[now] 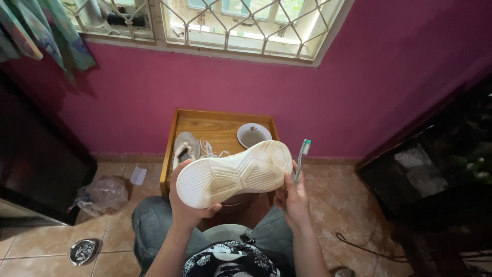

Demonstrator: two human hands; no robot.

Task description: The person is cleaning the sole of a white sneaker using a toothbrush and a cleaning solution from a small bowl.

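The left hand (187,208) is gripping a white shoe (236,173) sole-up, while the right hand (293,197) is holding a toothbrush (301,159) upright beside it.

Table (221,119): small wooden one with a raised rim, standing against the pink wall, its near part lying hidden behind the held shoe.
On table, left: a second pale shoe (185,146) is lying upper side up, loose white laces (209,149) trailing just beside it.
On table, right: a small white bowl (253,135) is sitting near the back corner, holding murky liquid.
Floor (338,190): tan tiles running under the table.
On floor, left: a crumpled clear plastic bag (102,195) and a white paper scrap (138,175) are lying near the table; a round metal drain cover (83,251) is sitting further forward.
On floor, right: a dark cord (366,248) is trailing across the tiles.
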